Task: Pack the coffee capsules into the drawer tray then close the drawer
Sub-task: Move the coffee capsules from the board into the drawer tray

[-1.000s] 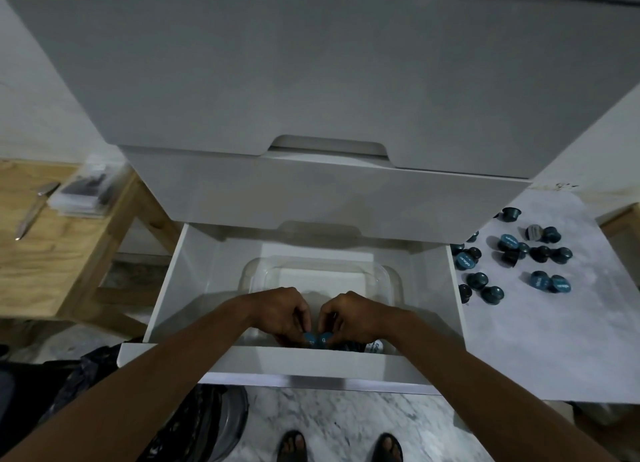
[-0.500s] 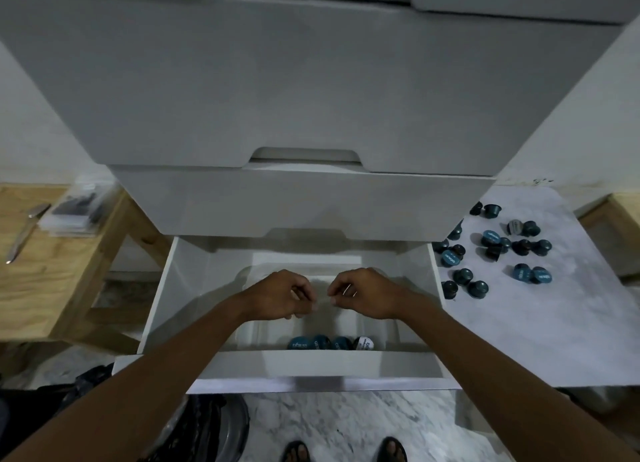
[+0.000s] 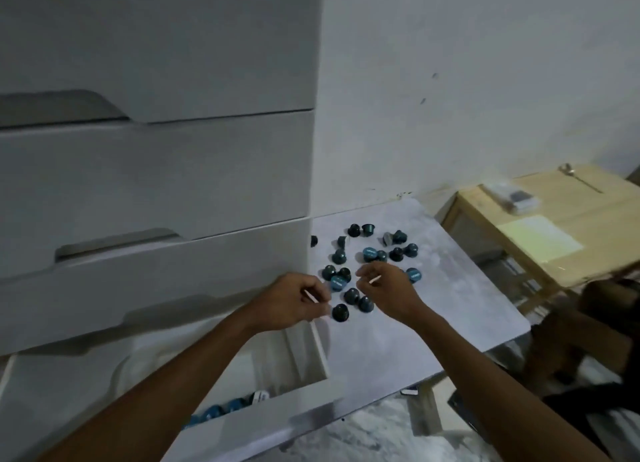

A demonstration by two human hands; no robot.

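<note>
Blue capsules [image 3: 367, 264] — lid print unreadable, hands [image 3: 294, 300] hovering

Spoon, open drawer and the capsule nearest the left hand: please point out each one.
Spoon [image 3: 577, 179]: head view, on its handle.
Drawer [image 3: 263, 423]: head view, on its front panel.
Capsule [image 3: 340, 312]: head view, on its dark body, beside the left hand [image 3: 294, 300].

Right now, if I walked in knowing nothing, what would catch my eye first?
Probably the capsules, dark and teal, scattered on the pale table beside a white cabinet. Both hands hover over them, the left hand near the cabinet and the right hand further out, fingers curled as if to pick. Lower down, the bottom drawer stands open with a few capsules in it.
</note>
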